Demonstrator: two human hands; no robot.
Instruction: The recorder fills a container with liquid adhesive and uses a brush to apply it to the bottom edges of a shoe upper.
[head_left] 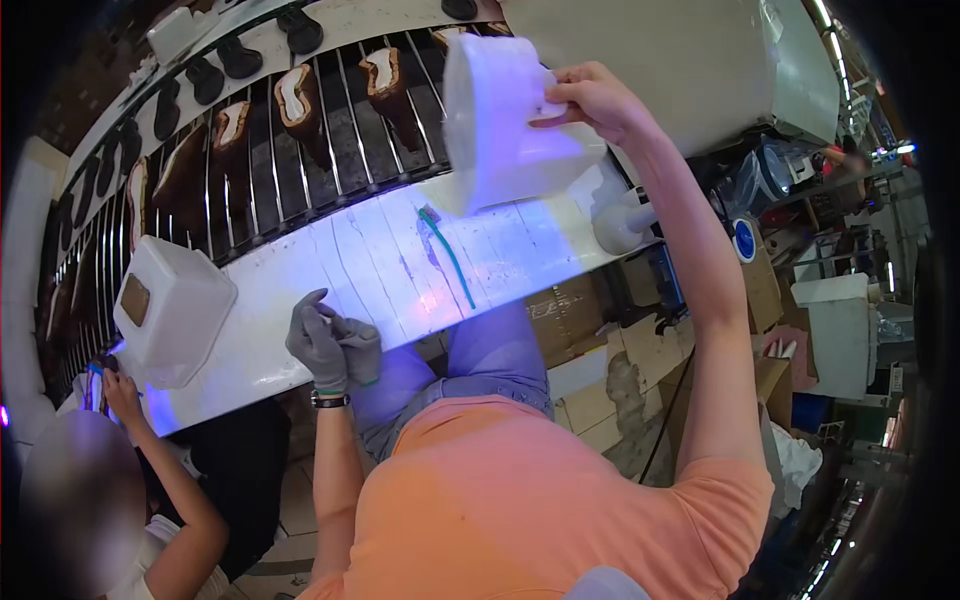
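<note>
My right hand (590,100) is bare and pinches the edge of a white translucent plastic bin (490,120), which is tilted over the far part of the white bench (380,260). My left hand (330,345) wears a grey glove and hovers at the bench's near edge. Its fingers are loosely bent and apart, with nothing seen in them. A thin green-handled brush (447,255) lies on the bench between my two hands. To the left stands a second white plastic bin (175,310), upside down or on its side; I cannot tell which.
Beyond the bench runs a barred conveyor (340,130) carrying several brown shoe uppers (295,100) with white bottoms up. Black soles (240,57) line its far ledge. A white bottle (622,222) stands at the bench's right end. A co-worker's hand (122,395) is at lower left.
</note>
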